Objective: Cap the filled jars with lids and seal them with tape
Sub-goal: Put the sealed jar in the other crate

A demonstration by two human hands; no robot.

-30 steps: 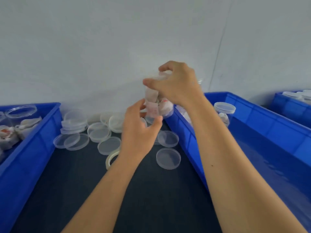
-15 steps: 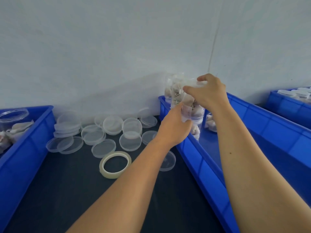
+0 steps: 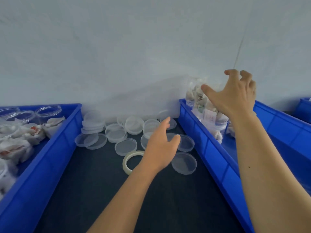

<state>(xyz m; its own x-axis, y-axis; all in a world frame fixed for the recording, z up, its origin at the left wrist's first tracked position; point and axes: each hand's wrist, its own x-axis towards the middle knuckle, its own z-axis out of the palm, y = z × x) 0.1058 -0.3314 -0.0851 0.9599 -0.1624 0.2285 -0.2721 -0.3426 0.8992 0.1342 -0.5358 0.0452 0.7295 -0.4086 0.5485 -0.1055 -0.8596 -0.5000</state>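
Note:
A clear filled jar [image 3: 211, 120] stands in the far corner of the right blue bin [image 3: 213, 148], stacked against other filled jars. My right hand [image 3: 233, 95] hovers just above it with fingers spread, holding nothing. My left hand [image 3: 161, 145] is open over the dark table, above a roll of clear tape [image 3: 130, 159] that it partly hides. Several clear lids [image 3: 116, 130] lie loose at the back of the table. One lid [image 3: 184, 163] lies just right of my left hand.
A left blue bin [image 3: 55, 148] holds open jars [image 3: 48, 112] and white packets. A third blue bin [image 3: 304, 108] shows at the far right edge. A pale wall closes the back. The dark table [image 3: 94, 190] runs between the bins.
Both hands have let go of the filled jar, which now stands in the right bin. My left hand has drawn back left over the table, and my right hand has opened above the jar.

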